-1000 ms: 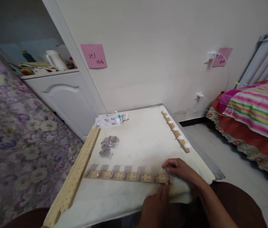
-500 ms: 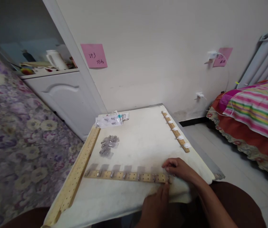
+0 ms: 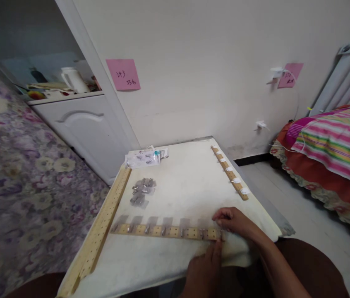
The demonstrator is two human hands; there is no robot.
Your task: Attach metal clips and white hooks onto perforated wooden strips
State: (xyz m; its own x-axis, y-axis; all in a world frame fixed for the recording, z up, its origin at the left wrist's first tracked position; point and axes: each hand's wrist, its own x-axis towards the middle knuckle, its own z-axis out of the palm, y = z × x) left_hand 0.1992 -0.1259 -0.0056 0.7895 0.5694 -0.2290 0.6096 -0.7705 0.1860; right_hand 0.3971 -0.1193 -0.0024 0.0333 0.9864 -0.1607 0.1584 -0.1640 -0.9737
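A narrow wooden strip with holes [image 3: 162,231] lies across the near part of a white cloth-covered table [image 3: 181,186], with several clear hooks fixed along it. My right hand [image 3: 233,221] rests at the strip's right end, fingers curled and pinched on the last hook there. My left hand [image 3: 204,269] sits just below that same end, thumb touching the strip, fingers hidden below the table edge.
A wide perforated wooden board [image 3: 100,229] runs along the table's left edge. A second strip with white hooks [image 3: 230,174] lies at the right edge. Loose clear hooks [image 3: 140,191] and packets [image 3: 145,157] lie further back. Bedding flanks both sides.
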